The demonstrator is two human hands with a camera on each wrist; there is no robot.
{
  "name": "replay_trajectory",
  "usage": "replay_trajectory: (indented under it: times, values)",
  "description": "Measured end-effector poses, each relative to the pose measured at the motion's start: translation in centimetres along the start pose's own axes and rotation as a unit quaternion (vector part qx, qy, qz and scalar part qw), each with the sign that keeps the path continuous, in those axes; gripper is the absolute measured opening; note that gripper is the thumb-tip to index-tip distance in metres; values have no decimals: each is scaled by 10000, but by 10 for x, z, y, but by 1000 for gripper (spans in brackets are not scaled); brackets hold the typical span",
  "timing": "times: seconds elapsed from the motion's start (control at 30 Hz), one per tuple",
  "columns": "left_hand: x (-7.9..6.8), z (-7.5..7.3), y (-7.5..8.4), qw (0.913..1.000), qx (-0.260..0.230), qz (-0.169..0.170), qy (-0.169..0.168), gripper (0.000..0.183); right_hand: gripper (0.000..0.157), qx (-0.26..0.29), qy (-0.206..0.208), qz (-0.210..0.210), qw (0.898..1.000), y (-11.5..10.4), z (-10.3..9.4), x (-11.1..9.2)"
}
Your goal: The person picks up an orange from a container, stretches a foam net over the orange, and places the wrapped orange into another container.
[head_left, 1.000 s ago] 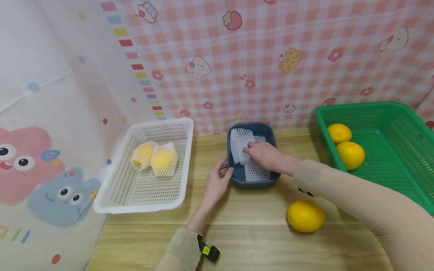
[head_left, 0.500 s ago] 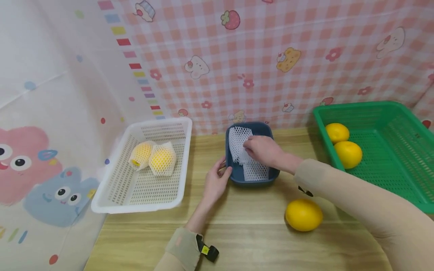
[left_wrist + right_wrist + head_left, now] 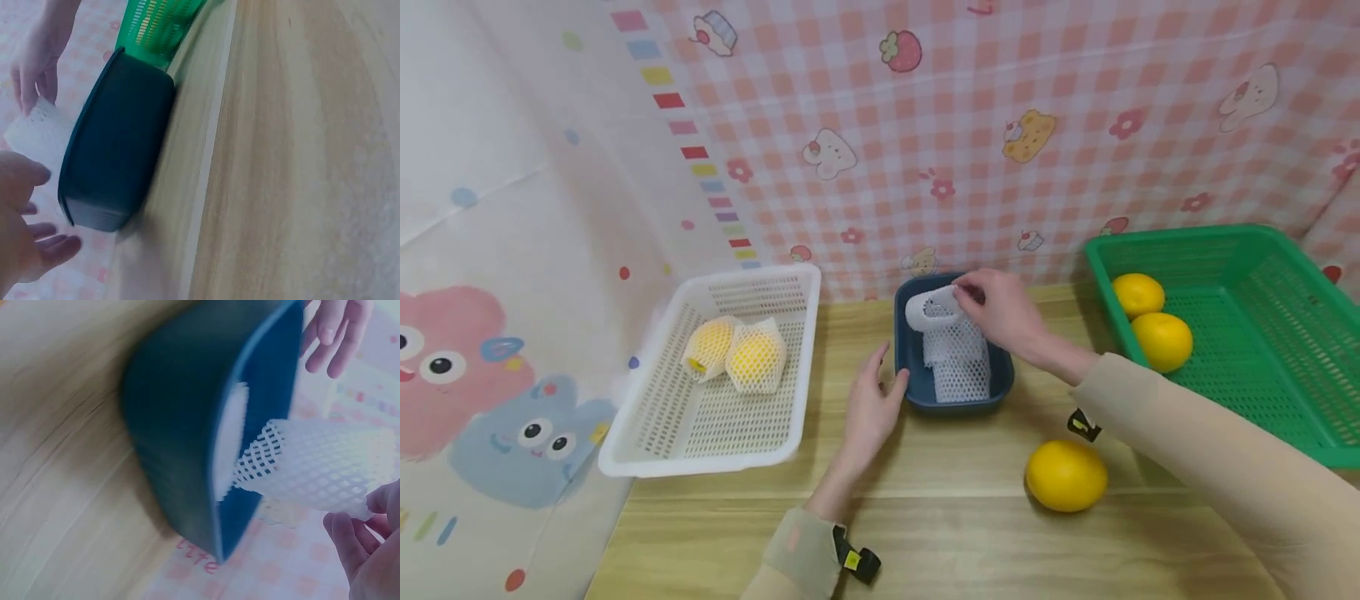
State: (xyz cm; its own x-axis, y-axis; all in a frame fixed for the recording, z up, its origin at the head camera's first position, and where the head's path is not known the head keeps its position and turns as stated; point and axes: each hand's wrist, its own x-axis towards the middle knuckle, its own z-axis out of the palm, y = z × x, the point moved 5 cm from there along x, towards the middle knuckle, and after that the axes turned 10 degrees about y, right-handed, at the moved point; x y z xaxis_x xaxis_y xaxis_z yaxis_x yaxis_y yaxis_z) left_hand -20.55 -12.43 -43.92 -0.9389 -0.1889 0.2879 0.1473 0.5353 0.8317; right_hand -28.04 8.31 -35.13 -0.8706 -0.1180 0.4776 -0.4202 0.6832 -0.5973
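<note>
My right hand (image 3: 1003, 312) pinches the rim of a white foam fruit net (image 3: 331, 465) between thumb and fingers. The net is drawn partly up out of a dark blue bin (image 3: 955, 408), its mouth tipped toward me in the head view. More white foam netting (image 3: 962, 379) lies flat inside the bin. My left hand (image 3: 872, 408) stands at the bin's left side, fingers loosely spread and holding nothing. In the left wrist view its fingers (image 3: 59, 250) show beside the bin's end, a gap between them.
A yellow fruit (image 3: 1066, 476) rests on the wooden table (image 3: 940, 542) in front of my right forearm. At right a green basket (image 3: 1240, 237) holds two bare yellow fruits (image 3: 1162, 342). A white basket (image 3: 707, 462) at left holds two net-wrapped fruits (image 3: 756, 358).
My right hand has taken hold of a foam net and raised its end from the bin, moving up and back. My left hand has eased away from the bin's side, its fingers opening.
</note>
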Motion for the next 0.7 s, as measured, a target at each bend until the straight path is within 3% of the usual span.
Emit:
replay_trajectory:
  times: [0.17, 0.4, 0.57, 0.7]
  values:
    - [-5, -7, 21, 9980, -31, 515, 354, 60, 22, 460, 336, 220, 9981, -6, -25, -12]
    - [-16, -12, 45, 9946, -339, 800, 569, 61, 29, 755, 403, 718, 9937, -13, -60, -41]
    - [-29, -10, 55, 9938, -958, 484, 289, 65, 35, 995, 406, 1148, 9876, -16, -83, -64]
    - [-35, -8, 59, 9865, -1635, 22, 132, 63, 32, 1293, 533, 1248, 9823, -17, -96, -82]
